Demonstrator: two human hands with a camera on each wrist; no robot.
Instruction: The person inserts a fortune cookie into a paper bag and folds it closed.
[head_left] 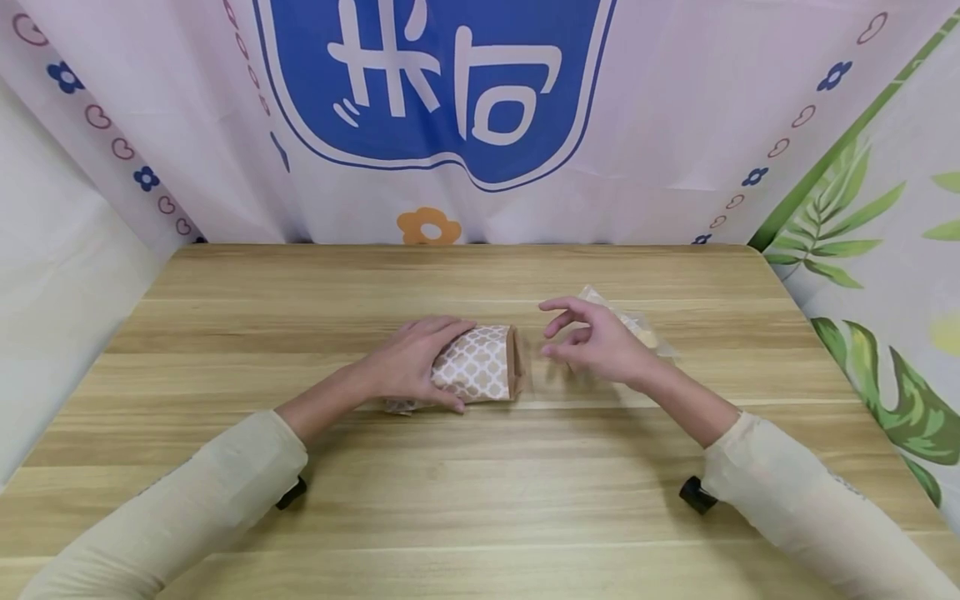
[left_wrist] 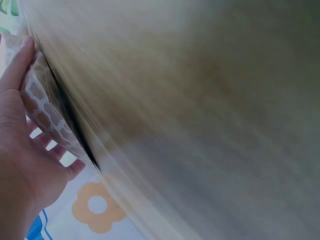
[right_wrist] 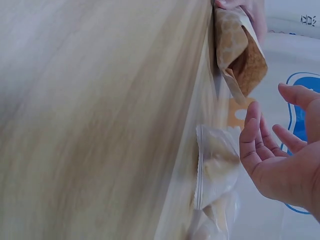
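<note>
A brown paper bag [head_left: 483, 362] with a white lattice pattern lies on its side on the wooden table. My left hand [head_left: 412, 360] grips it, thumb along the near side and fingers over the far side. The bag's mouth faces right and gapes, showing brown paper inside in the right wrist view. To the right of that mouth, my right hand [head_left: 600, 340] hovers with loosely bent fingers and holds nothing. Clear plastic packets [right_wrist: 218, 167] with pale yellowish pieces inside lie behind it, partly covered by the hand in the head view.
The wooden table [head_left: 480, 492] ends at a hanging cloth [head_left: 660, 167] with a blue emblem at the back. On the right hangs a leaf-printed cloth [head_left: 900, 358]. A small black object [head_left: 697, 495] shows beneath the right sleeve.
</note>
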